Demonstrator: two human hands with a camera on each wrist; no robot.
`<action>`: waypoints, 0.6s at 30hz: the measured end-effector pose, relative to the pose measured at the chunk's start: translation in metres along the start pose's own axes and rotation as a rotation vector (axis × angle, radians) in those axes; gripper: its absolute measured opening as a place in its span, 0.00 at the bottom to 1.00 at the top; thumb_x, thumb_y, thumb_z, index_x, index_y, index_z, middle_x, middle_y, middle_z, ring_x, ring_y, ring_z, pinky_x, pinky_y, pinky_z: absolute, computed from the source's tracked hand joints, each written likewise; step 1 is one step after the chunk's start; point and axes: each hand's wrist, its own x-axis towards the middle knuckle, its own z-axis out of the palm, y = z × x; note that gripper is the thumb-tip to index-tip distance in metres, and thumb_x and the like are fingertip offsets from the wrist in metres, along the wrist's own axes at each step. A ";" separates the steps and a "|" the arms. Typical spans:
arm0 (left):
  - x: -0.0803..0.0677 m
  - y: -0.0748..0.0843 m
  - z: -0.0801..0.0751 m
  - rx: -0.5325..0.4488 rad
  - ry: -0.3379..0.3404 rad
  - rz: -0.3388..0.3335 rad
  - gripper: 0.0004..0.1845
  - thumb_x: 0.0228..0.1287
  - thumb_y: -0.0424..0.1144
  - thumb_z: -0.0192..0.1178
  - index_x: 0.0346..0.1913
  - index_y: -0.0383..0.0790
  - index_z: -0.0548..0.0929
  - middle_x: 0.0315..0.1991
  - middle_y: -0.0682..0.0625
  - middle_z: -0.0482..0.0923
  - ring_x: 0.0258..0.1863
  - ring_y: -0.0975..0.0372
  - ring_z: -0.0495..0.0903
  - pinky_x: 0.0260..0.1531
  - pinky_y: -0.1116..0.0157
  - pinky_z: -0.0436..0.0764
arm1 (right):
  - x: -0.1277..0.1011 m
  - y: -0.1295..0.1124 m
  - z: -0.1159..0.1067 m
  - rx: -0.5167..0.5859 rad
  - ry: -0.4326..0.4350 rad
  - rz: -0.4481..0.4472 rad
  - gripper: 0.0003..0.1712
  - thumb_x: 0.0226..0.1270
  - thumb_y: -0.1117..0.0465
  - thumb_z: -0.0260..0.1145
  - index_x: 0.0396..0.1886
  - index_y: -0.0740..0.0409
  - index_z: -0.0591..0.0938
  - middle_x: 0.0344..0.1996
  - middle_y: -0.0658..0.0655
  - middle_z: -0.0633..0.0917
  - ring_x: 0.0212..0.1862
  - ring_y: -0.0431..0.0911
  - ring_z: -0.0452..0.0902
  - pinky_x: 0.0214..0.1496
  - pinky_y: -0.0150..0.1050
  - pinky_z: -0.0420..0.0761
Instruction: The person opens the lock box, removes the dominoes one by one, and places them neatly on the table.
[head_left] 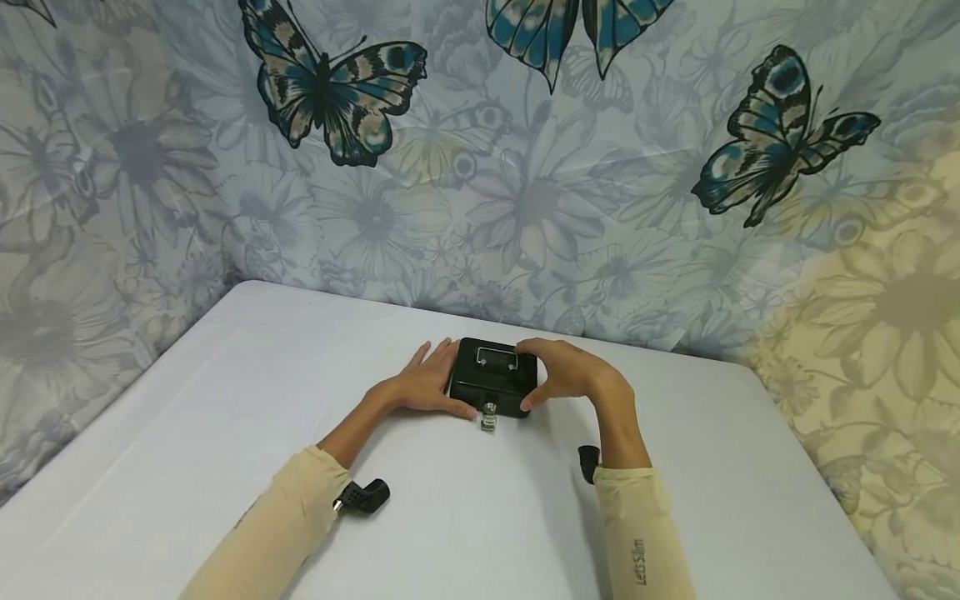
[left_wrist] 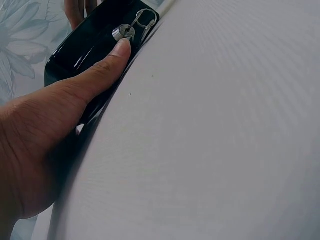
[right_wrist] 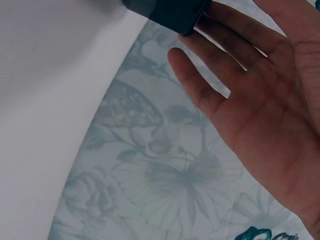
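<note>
A small black cash box [head_left: 491, 383] lies on the table, its wire handle [head_left: 497, 358] on the lid. From the silver lock [left_wrist: 122, 33] on its front hangs a key on a ring [left_wrist: 146, 18]. My left hand [head_left: 427, 385] rests against the box's left side, fingers straight and spread, the thumb along the front with its tip right at the lock. At the right side, my right hand [head_left: 566, 369] grips the box between fingers at the far corner and thumb at the near one. The right wrist view shows those fingertips [right_wrist: 195, 42] against a dark corner.
White cloth covers the table [head_left: 450, 517], whose far edge meets a wall hanging [head_left: 525, 208] printed with flowers and butterflies. Black wrist cameras stick out by both cream sleeves [head_left: 273, 529], low over the tabletop.
</note>
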 end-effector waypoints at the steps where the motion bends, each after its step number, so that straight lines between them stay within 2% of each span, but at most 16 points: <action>1: 0.000 0.000 0.000 0.000 -0.001 -0.001 0.68 0.57 0.65 0.72 0.85 0.36 0.40 0.87 0.38 0.42 0.88 0.46 0.37 0.84 0.42 0.33 | 0.000 -0.001 0.000 -0.008 0.001 -0.002 0.53 0.53 0.54 0.85 0.78 0.52 0.70 0.75 0.59 0.75 0.77 0.59 0.68 0.76 0.62 0.71; 9: 0.001 -0.005 0.004 -0.038 0.006 0.013 0.73 0.50 0.79 0.66 0.86 0.40 0.40 0.87 0.39 0.43 0.87 0.46 0.37 0.84 0.42 0.32 | 0.000 -0.003 0.001 -0.005 0.000 0.012 0.50 0.56 0.55 0.83 0.78 0.52 0.71 0.74 0.59 0.76 0.76 0.58 0.70 0.74 0.62 0.73; 18: 0.009 -0.015 0.009 0.031 -0.014 -0.021 0.70 0.55 0.71 0.68 0.86 0.43 0.36 0.88 0.43 0.39 0.88 0.52 0.33 0.85 0.46 0.29 | 0.000 -0.007 0.002 -0.048 -0.008 0.005 0.50 0.59 0.56 0.81 0.79 0.54 0.69 0.74 0.62 0.75 0.78 0.60 0.67 0.75 0.63 0.72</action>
